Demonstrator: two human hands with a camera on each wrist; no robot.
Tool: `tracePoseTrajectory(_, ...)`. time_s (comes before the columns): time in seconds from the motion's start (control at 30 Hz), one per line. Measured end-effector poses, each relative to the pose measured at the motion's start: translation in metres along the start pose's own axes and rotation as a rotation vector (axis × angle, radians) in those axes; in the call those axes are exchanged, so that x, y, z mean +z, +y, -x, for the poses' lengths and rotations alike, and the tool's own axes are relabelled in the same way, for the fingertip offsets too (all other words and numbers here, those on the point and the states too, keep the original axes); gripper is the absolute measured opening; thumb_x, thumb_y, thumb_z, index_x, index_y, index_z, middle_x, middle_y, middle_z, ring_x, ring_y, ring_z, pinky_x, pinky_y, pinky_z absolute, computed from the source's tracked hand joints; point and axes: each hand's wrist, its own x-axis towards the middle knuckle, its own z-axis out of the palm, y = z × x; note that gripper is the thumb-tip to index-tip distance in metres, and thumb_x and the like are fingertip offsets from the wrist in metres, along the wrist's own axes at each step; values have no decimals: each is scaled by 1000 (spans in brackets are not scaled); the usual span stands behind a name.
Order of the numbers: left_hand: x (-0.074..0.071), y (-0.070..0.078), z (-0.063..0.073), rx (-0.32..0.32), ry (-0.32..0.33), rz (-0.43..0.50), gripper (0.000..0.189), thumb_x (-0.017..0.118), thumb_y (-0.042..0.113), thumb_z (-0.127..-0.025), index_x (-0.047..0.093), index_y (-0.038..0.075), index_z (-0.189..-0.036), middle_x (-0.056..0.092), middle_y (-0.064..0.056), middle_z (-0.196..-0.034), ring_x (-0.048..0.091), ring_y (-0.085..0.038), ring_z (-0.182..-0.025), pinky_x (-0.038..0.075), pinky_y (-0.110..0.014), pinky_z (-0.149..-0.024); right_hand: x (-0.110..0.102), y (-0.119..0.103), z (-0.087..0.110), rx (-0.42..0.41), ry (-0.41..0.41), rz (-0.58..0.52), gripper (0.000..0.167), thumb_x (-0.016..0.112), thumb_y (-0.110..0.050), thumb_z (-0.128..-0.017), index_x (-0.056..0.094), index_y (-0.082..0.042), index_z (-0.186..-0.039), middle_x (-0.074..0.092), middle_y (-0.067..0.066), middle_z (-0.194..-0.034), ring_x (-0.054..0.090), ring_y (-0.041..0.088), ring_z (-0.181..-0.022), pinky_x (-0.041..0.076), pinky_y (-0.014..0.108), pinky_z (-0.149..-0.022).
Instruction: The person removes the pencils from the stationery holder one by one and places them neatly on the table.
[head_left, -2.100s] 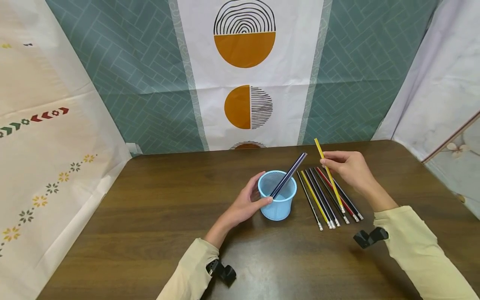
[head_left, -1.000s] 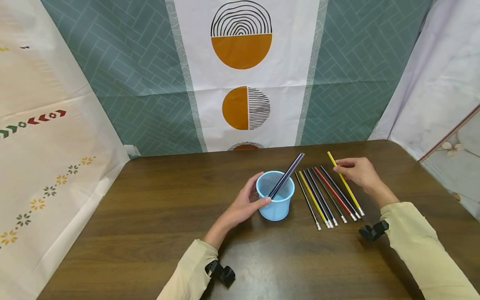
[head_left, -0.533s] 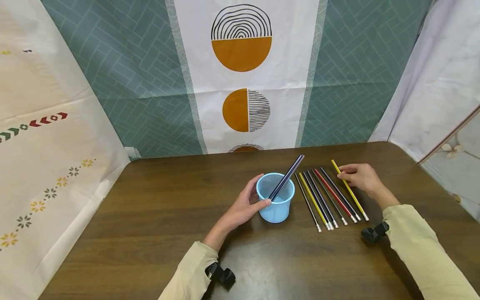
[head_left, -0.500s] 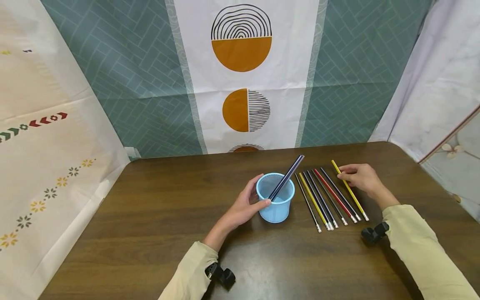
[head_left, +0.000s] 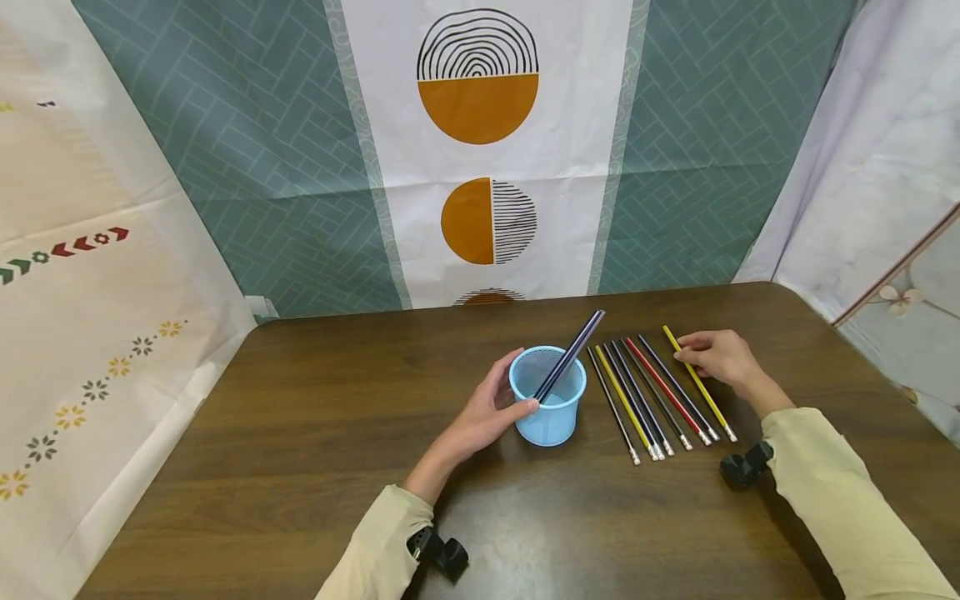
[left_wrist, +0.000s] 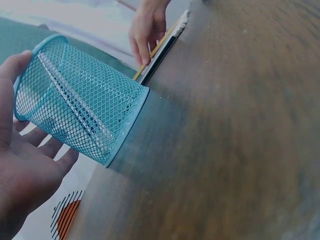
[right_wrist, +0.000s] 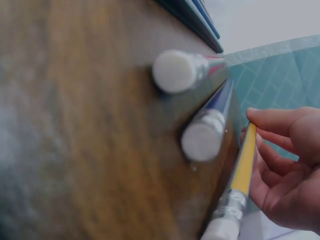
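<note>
My left hand (head_left: 483,414) holds a light-blue mesh pencil cup (head_left: 547,427), thumb at the rim and fingers round the far side. The cup stands upright on the table. Dark pencils (head_left: 570,356) lean inside it, their upper ends sticking out to the right. At the right end of a row of pencils, my right hand (head_left: 723,360) pinches a yellow pencil (head_left: 712,404) near its far end. In the right wrist view, the thumb touches that yellow pencil (right_wrist: 243,167) and its eraser end points toward the camera; the fingers behind are partly hidden.
Between cup and right hand lie several pencils side by side, erasers toward me: a red pencil (head_left: 667,392), another yellow pencil (head_left: 622,395) and dark ones. The brown wooden table (head_left: 300,433) ends at a patterned curtain (head_left: 300,167) behind.
The right hand has carried the yellow pencil from above the row to the right and lowered it to the table, roughly parallel to the others. The left hand stays on the cup.
</note>
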Motion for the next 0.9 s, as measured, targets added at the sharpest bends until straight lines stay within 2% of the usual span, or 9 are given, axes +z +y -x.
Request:
tracePoseTrajectory(0.37, -1, -1, -1, 1, -6, -4, 69, 64, 0, -90, 27, 0, -148, 42, -23, -143, 40, -34, -132, 34, -47, -107, 1, 2, 1, -2, -4, 7, 41, 69, -14, -89, 59, 15, -118, 64, 26, -105, 58, 12, -64, 52, 24, -57)
tracePoseTrajectory(0.73, -2, 0, 1, -7, 2, 8, 70, 65, -2, -90, 26, 0, -148, 41, -23, -143, 39, -33, -133, 33, -47, -108, 3, 1, 0, -6, -28, -14, 41, 67, -11, -90, 56, 17, -119, 69, 12, -93, 60, 11, -68, 54, 24, -59)
tracePoseTrajectory(0.9, -1, 1, 1, -11, -2, 5, 70, 64, -2, -90, 26, 1, -149, 41, -23, -143, 40, -34, -132, 33, -47, -107, 2, 2, 1, -3, -31, -14, 42, 66, -11, -91, 55, 17, -120, 67, 18, -97, 61, 12, -69, 54, 25, -60)
